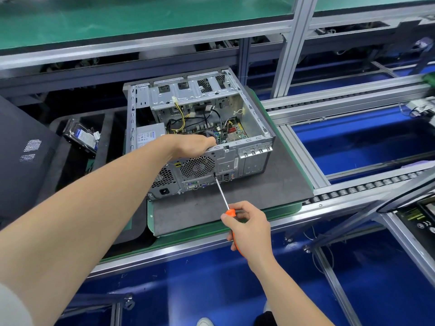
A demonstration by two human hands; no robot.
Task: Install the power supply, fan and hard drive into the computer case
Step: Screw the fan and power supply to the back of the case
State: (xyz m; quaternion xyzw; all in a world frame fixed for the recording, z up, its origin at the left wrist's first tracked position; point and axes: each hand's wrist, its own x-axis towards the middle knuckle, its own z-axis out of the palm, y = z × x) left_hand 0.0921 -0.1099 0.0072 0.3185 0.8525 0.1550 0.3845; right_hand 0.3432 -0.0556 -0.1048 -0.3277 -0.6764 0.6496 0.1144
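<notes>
Computer case [256,128] lying open; left hand [194,143] reaching inside, grip impossible to tell; right hand [250,228] curling round orange screwdriver [230,212], tip touching rear panel [226,164]; hard drive [81,135] lying at case's 9 o'clock.

Under your work lies a dark grey mat [200,212] on a green-edged pallet [211,229]; to your left, a black foam tray [110,137] with long slots, and beside it a dark perforated panel [23,149]; to your right, roller rails [353,190] run off in aluminium framing; an aluminium upright [289,50] rises behind; above it a green shelf [117,17]; below you, blue floor [188,290].
</notes>
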